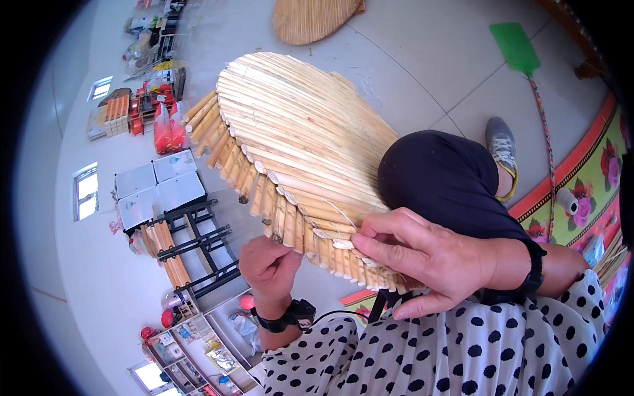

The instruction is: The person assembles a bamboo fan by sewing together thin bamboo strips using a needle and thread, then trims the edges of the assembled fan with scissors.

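A round mat of pale plant stalks (297,125) tilts across my raised knee, its stalks laid side by side. Along its near left edge, a second layer of stalk ends (224,158) sticks out crosswise beneath. My right hand (436,257) grips the near rim, fingers bent on the top face and thumb toward the underside. A thin pale thread (340,212) loops up beside its fingertips, near whitish flattened stitches (323,233) along the rim. My left hand (269,267) is closed against the protruding stalk ends; whatever lies in its fingers is hidden.
Another round stalk mat (314,20) lies on the tiled floor ahead. A green fly swatter (516,49) is at right, near a white thread spool (566,201) on a flowered mat (598,165). Shelves (198,343), black folded frames (198,244) and white boxes (162,178) stand at left.
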A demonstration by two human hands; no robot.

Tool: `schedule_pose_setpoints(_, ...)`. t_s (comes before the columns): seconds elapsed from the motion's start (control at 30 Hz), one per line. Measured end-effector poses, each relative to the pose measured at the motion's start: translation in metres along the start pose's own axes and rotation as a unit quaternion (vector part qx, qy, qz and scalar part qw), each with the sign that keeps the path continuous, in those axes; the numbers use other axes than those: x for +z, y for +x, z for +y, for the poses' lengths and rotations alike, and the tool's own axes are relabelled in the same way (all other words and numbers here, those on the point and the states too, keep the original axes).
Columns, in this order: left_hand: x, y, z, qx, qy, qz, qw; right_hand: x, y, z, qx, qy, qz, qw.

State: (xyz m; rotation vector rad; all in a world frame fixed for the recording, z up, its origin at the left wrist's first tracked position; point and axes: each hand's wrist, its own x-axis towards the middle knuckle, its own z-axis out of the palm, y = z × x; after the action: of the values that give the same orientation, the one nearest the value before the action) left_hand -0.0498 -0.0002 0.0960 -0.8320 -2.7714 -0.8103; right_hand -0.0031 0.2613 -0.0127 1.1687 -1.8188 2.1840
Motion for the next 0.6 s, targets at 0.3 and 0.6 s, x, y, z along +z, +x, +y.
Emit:
schedule_pose_setpoints(0.3,0.000,0.002,0.008,-0.012,-0.025,-0.027,0.999,0.001,0.003,0.002,-0.002,-0.015,0.011,1.000)
schedule_pose_setpoints(0.6,0.006,-0.003,0.014,-0.040,-0.073,-0.027,0.996,0.009,0.011,0.003,0.014,-0.028,0.050,0.998)
